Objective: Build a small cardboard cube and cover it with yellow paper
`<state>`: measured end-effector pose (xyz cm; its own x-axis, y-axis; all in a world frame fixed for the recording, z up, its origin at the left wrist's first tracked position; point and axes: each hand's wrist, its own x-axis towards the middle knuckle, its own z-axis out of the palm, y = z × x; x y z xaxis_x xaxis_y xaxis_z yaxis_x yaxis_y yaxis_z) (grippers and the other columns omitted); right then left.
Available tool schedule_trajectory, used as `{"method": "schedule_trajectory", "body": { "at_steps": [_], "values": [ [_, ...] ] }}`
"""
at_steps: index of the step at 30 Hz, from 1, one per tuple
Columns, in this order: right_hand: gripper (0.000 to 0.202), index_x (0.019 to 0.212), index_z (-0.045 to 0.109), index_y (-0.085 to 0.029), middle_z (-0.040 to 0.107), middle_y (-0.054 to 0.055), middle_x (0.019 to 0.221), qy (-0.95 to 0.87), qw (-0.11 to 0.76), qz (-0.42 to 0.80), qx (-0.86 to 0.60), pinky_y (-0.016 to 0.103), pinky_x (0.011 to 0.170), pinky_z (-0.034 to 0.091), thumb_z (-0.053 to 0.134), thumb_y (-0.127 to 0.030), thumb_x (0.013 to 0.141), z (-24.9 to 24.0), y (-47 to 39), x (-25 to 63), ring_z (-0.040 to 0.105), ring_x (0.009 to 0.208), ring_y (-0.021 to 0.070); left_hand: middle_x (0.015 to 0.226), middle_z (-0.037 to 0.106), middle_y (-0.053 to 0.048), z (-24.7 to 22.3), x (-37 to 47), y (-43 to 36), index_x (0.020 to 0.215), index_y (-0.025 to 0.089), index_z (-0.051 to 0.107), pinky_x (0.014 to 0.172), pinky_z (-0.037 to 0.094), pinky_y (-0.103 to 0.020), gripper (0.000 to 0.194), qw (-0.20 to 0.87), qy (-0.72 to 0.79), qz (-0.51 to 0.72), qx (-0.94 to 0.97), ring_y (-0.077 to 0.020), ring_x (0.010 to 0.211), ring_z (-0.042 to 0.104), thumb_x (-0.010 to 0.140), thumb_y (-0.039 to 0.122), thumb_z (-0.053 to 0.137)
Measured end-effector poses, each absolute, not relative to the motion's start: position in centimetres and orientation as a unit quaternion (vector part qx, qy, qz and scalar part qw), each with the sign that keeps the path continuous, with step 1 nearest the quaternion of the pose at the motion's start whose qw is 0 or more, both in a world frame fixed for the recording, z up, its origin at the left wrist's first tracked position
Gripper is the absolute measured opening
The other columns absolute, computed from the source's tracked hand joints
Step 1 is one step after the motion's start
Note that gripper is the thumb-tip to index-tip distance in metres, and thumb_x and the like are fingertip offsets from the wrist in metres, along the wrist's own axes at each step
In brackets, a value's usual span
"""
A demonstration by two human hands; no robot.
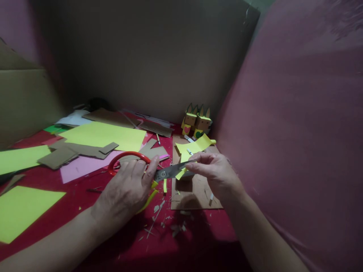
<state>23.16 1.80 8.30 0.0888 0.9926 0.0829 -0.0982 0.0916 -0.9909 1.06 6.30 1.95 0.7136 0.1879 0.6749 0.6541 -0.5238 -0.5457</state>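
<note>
My left hand (124, 189) is wrapped round the red-handled scissors (167, 173), whose blades point right. A curled yellow paper strip (149, 200) shows under that hand. My right hand (217, 172) pinches a small yellow paper piece (181, 173) at the blade tips; its fingers cover part of the piece. Beneath both lies a brown cardboard sheet (195, 202). Just beyond my right fingers, a larger yellow paper sheet (195, 145) rests on the cardboard with its edges bent up.
Two small cardboard figures with pointed ears (197, 121) stand at the back. Yellow sheets (104, 135), pink paper (85, 166) and cardboard pieces (58, 156) cover the left side. Paper scraps (176, 228) litter the red tabletop (127, 241). A pink wall (300, 113) rises close on the right.
</note>
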Motion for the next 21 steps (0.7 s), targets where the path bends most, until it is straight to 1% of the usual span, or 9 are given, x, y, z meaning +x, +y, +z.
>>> {"method": "schedule_trajectory", "body": {
  "at_steps": [4,8,11,14,16,17,19,20,21],
  "values": [
    [0.015,0.06,0.077,-0.022,0.069,0.0,0.064,-0.482,0.572,0.464,-0.474,0.031,0.066,0.051,0.091,-0.026,0.058,8.6,1.6,23.8,0.062,0.064,0.0146,0.074,0.062,-0.014,1.9,1.2,6.3,0.142,-0.014,0.038,0.064,0.05,-0.044,0.05,0.416,-0.238,-0.297,-0.826,-0.0287,0.065,0.055,0.095,0.002,0.045],
    [0.018,0.055,0.075,-0.02,0.067,0.0,0.065,-0.466,0.594,0.423,-0.501,0.029,0.063,0.047,0.092,-0.023,0.054,9.4,1.3,25.5,0.058,0.063,0.0121,0.076,0.062,-0.016,1.6,0.9,6.9,0.144,-0.014,0.036,0.065,0.05,-0.046,0.052,0.394,-0.259,-0.305,-0.828,-0.0319,0.068,0.056,0.095,0.003,0.042],
    [0.018,0.059,0.077,-0.02,0.066,0.0,0.063,-0.425,0.637,0.364,-0.531,0.027,0.056,0.043,0.093,-0.028,0.055,9.8,0.7,26.9,0.055,0.06,0.0122,0.08,0.062,-0.016,1.2,0.4,7.6,0.146,-0.009,0.036,0.065,0.05,-0.045,0.053,0.343,-0.283,-0.315,-0.838,-0.0317,0.071,0.057,0.096,0.003,0.041],
    [0.021,0.063,0.08,-0.021,0.066,0.001,0.06,-0.408,0.643,0.359,-0.54,0.027,0.05,0.039,0.09,-0.038,0.062,9.4,-0.2,27.4,0.053,0.056,0.0125,0.084,0.063,-0.016,1.1,-0.4,8.3,0.147,-0.004,0.039,0.065,0.051,-0.042,0.051,0.265,-0.311,-0.328,-0.852,-0.0302,0.072,0.059,0.098,0.007,0.04],
    [0.024,0.065,0.081,-0.02,0.068,0.003,0.061,-0.451,0.609,0.377,-0.532,0.027,0.052,0.041,0.085,-0.043,0.07,8.8,-0.7,27.1,0.053,0.056,0.0127,0.092,0.066,-0.019,1.5,-0.9,8.7,0.145,-0.002,0.043,0.068,0.053,-0.042,0.049,0.198,-0.351,-0.335,-0.852,-0.0314,0.079,0.063,0.099,0.014,0.038],
    [0.025,0.063,0.081,-0.02,0.069,0.004,0.061,-0.484,0.578,0.39,-0.529,0.028,0.054,0.043,0.082,-0.043,0.073,8.5,-0.9,26.8,0.055,0.057,0.0129,0.099,0.067,-0.021,1.9,-1.2,8.9,0.145,-0.001,0.044,0.071,0.054,-0.043,0.049,0.164,-0.382,-0.33,-0.848,-0.0326,0.085,0.065,0.099,0.016,0.037],
    [0.024,0.058,0.078,-0.02,0.07,0.004,0.061,-0.547,0.494,0.42,-0.529,0.028,0.059,0.046,0.08,-0.038,0.074,7.7,-1.1,25.8,0.058,0.06,0.0134,0.115,0.067,-0.025,3.0,-1.8,9.3,0.145,0.001,0.044,0.08,0.054,-0.045,0.049,0.093,-0.463,-0.299,-0.829,-0.0356,0.099,0.067,0.1,0.02,0.035],
    [0.024,0.056,0.076,-0.02,0.069,0.003,0.061,-0.565,0.451,0.436,-0.535,0.028,0.059,0.046,0.081,-0.036,0.073,7.3,-1.1,25.3,0.059,0.061,0.0136,0.12,0.067,-0.026,3.6,-2.1,9.5,0.146,0.001,0.042,0.083,0.053,-0.046,0.05,0.055,-0.504,-0.273,-0.817,-0.0373,0.104,0.067,0.102,0.024,0.035],
    [0.024,0.057,0.074,-0.02,0.068,0.002,0.061,-0.579,0.412,0.451,-0.541,0.027,0.059,0.046,0.081,-0.036,0.073,6.7,-1.1,24.7,0.06,0.06,0.0137,0.121,0.067,-0.027,4.2,-2.5,9.7,0.145,0.002,0.042,0.083,0.052,-0.047,0.051,0.02,-0.544,-0.241,-0.803,-0.0385,0.104,0.068,0.103,0.029,0.035]
  ]
}}
